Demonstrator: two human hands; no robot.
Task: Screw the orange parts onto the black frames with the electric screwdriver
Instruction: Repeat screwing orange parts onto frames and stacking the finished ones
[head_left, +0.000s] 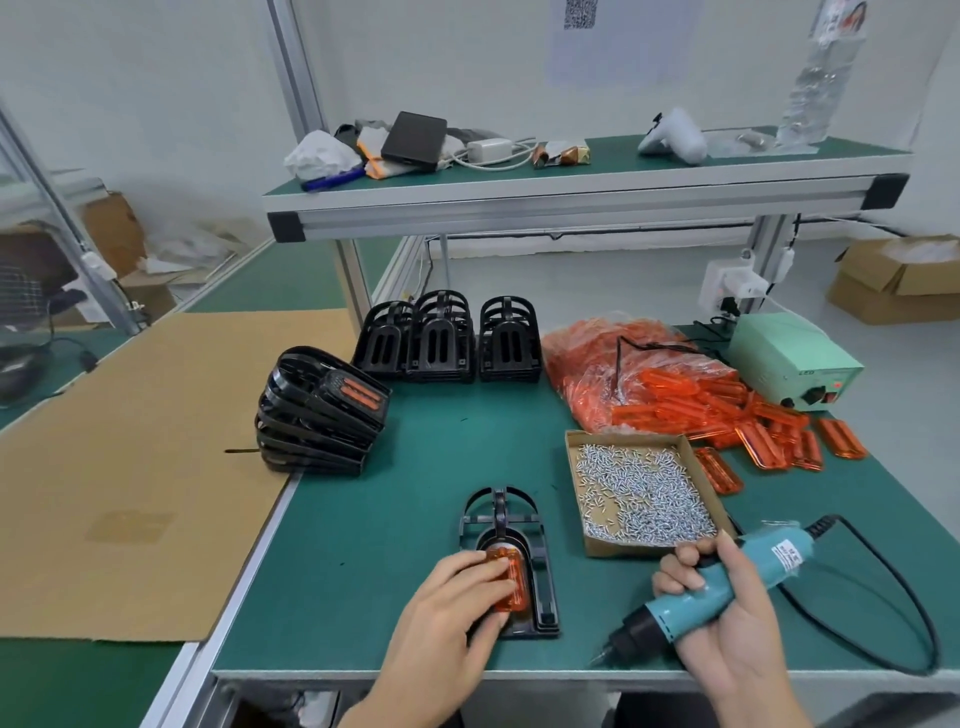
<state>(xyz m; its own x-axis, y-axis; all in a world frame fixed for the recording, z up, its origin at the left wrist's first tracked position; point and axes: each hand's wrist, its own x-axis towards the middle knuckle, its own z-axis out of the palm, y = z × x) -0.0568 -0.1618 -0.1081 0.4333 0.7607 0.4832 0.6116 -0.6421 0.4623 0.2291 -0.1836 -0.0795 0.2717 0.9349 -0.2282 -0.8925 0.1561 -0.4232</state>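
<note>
Head camera looks down on a green workbench mat (395, 545). Near the front edge a single black frame (540, 582) lies flat, its arched end pointing away from the person. An orange part (511, 579) sits in the frame's central recess. The left hand (457, 603) rests over it, fingers curled round the part's left side and pressing it into the frame, the thumb against the frame's near end.

The right hand (727, 618) grips the teal electric screwdriver (711, 597) round its body, fingers wrapped over the top. The tool lies slanted, its black nose and bit pointing down-left toward the front edge of the mat, apart from the frame. Its black cord (904, 587) loops off to the right.

Just behind the right hand stands a shallow cardboard tray of screws (639, 493), silver and heaped loosely. Behind the tray is a clear bag of orange parts (623, 374), with more loose ones (779, 431) spilled to its right. A pale green power supply box (789, 358) sits beyond those.

At the back of the mat, bare black frames stand in upright stacks (447, 338). To the left, a leaning stack of finished frames (322, 410) shows an orange part on top, beside a cardboard sheet (130, 467).
</note>
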